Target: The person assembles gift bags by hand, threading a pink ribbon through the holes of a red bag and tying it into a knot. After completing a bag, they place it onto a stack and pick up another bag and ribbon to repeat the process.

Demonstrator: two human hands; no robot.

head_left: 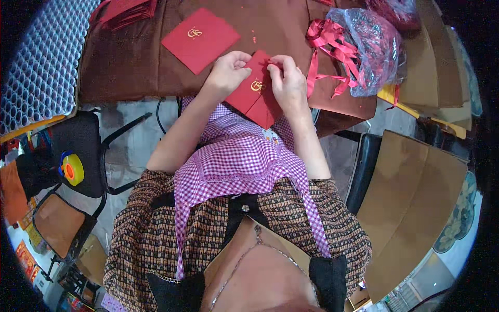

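Note:
A red folded card (249,102) with a gold emblem lies at a slant over the near edge of the table, its lower corner overhanging toward my apron. My left hand (228,75) is closed at the card's upper left edge, its fingers curled in. At the upper right edge, my right hand (288,86) pinches with thumb and forefinger; the exact bit of card between the fingertips is mostly hidden. Another red card (200,40) with the same kind of emblem lies flat to the left of my hands. Loose red ribbons (332,47) lie to the right of my right hand.
A clear plastic bag (369,49) of red material stands beside the ribbons on the brown-covered table (125,70). Red cards (127,11) are stacked far left. A patterned board (39,67) borders the left. A chair (80,151) holds yellow tape (73,169); cardboard (410,203) is at right.

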